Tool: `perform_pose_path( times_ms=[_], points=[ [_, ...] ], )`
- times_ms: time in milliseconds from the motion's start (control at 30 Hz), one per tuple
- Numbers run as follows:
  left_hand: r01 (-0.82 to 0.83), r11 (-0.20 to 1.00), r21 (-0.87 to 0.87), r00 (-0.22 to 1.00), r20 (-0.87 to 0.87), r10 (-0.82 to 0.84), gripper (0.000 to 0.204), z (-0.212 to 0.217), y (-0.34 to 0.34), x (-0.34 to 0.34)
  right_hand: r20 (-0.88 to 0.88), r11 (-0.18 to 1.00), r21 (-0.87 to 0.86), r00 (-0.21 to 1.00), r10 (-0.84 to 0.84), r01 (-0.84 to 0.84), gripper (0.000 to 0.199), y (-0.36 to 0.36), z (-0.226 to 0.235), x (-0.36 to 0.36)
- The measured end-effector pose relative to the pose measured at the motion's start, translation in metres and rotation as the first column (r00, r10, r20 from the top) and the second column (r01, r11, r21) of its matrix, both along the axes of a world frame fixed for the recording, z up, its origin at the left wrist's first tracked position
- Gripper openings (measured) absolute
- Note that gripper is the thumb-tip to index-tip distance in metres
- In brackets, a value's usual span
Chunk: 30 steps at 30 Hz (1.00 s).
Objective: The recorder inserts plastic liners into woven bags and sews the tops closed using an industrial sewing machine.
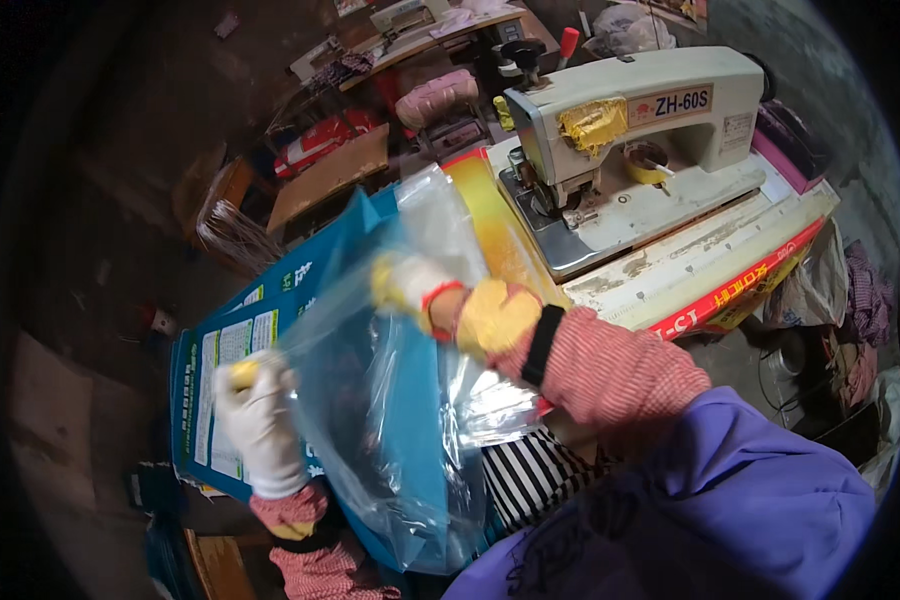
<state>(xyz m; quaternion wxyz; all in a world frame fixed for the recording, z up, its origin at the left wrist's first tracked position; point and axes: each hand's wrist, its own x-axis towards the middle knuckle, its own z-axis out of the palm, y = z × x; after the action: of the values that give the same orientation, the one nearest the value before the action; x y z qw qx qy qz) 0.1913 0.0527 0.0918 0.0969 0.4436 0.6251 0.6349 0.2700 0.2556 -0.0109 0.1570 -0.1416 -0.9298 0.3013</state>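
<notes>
A clear plastic bag (pixel 340 400) stretches between my two gloved hands, loose and shiny, over a stack of teal printed sacks (pixel 315 265). My left hand (pixel 260 420), in a white glove with yellow fingertips, is closed on the bag's left edge, above the white printed panel of the top sack. Farther up and to the right, my right hand (pixel 415 283) is smeared by motion. Its fingers appear closed on the bag's upper part; their exact grip is blurred. More clear plastic (pixel 440 215) lies just beyond the right hand, beside the sewing machine table.
A white industrial sewing machine (pixel 640 130) stands on a worn table (pixel 660 270) at the right, with a yellow tape roll (pixel 647 163) under its arm. Behind are a wooden board (pixel 330 178), a pink cushioned seat (pixel 438 98) and another worktable (pixel 440 42). Striped cloth (pixel 535 480) covers my lap.
</notes>
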Motion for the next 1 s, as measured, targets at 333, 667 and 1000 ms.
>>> perform_pose_path(
  times_ms=[333, 667, 1000],
  points=[
    [0.228, 0.664, -0.712, 0.745, -0.311, -0.590, 0.009, -0.016, -0.048, 0.053, -0.219, 0.046, -0.975, 0.887, -0.408, -0.220, 0.071, 0.010, -0.017, 0.012],
    [0.218, 0.723, -0.655, 0.510, -0.555, -0.657, 0.015, 0.019, 0.014, 0.079, -0.210, 0.475, -0.879, 0.850, -0.483, 0.052, 0.046, -0.063, -0.013, 0.012],
    [-0.119, 0.700, -0.704, -0.196, -0.675, -0.712, 0.005, -0.025, 0.107, 0.079, -0.427, 0.950, 0.255, 0.860, 0.278, -0.181, 0.026, -0.101, -0.041, 0.035]
  ],
)
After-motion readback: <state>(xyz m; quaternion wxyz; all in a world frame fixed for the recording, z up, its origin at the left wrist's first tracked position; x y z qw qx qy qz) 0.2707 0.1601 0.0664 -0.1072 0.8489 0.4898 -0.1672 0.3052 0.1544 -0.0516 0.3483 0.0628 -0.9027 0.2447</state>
